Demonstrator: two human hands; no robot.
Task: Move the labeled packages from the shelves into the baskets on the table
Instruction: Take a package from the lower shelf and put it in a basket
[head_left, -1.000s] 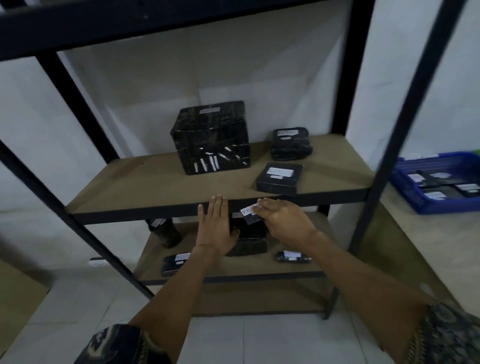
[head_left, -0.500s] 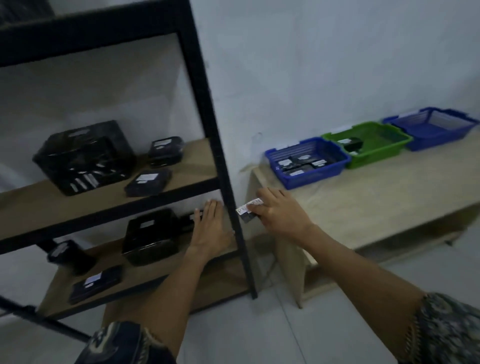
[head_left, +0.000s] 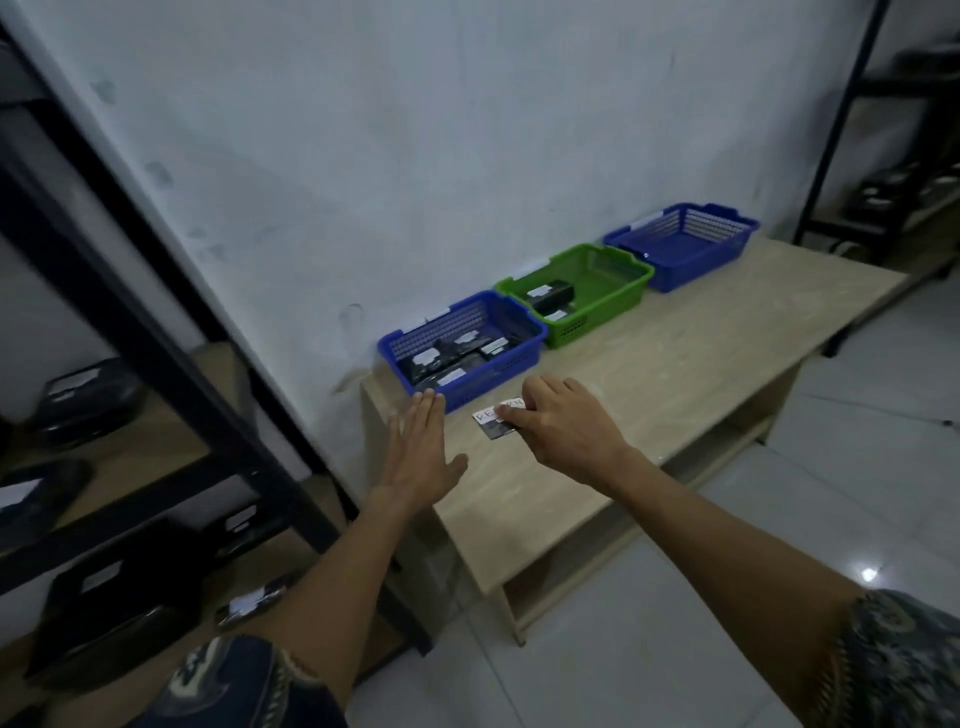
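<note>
My right hand (head_left: 563, 426) pinches a small black package (head_left: 497, 422) with a white handwritten label, held just above the wooden table (head_left: 675, 374). It sits a little in front of the near blue basket (head_left: 524, 347), which holds several labeled black packages. My left hand (head_left: 421, 452) hovers flat with straight fingers, empty, its fingertips close to that basket's front left corner. A green basket (head_left: 618, 299) with two packages stands beside it, then a far blue basket (head_left: 722, 244). More black labeled packages (head_left: 111, 587) lie on the dark shelves (head_left: 130, 332) at the left.
A white wall runs behind the baskets. Another dark shelf unit (head_left: 852, 156) stands at the far right with blurred items on it. White floor tiles (head_left: 857, 467) spread out in front of and to the right of the table.
My view swung right from the shelves to the table. Both hands moved with it; the right hand carried the small labeled package from the shelf over to the table near the near blue basket.
</note>
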